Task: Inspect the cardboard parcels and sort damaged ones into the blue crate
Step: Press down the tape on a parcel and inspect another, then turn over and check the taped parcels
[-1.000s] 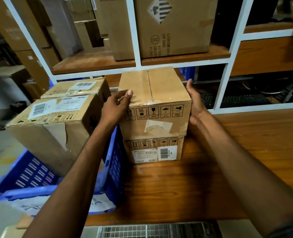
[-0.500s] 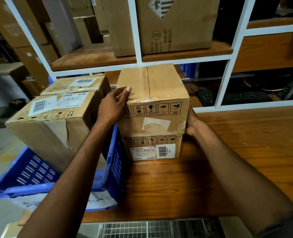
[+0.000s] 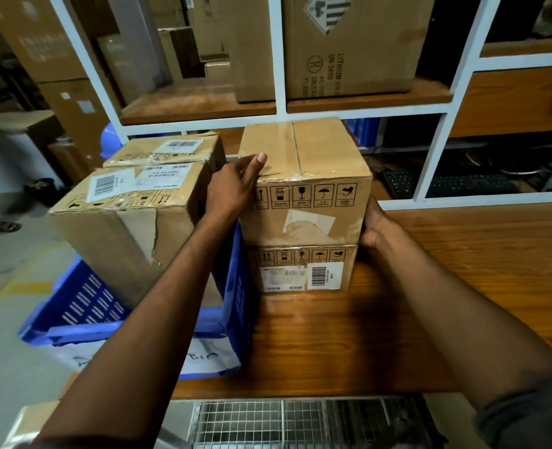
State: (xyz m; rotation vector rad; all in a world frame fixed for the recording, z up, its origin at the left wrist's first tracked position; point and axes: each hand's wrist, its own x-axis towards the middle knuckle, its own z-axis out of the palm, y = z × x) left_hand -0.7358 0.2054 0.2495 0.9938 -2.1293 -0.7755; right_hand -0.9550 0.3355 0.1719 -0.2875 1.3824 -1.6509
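**Upper parcel** (image 3: 304,176): stacked square on the lower parcel (image 3: 300,270), on the counter (image 3: 462,270). Its taped seam runs near to far. A torn label patch is seen on the near face; damage is judged slight.

**Left grip** (image 3: 232,189): clasped over the parcel's top left edge, with the thumb laid on the top.

**Right grip** (image 3: 373,228): pressed to the parcel's lower right side. The fingers are hidden behind it, so whether it is clenched cannot be told.

**Blue crate** (image 3: 83,306): set just left of the stack, off the counter edge. It is loaded with a torn parcel (image 3: 122,222), and another parcel (image 3: 164,150) is seen farther back.

**Relation:** the crate lies leftward, nearest the left grip. A lift and a sideways carry would be called for if the parcel is rejected.
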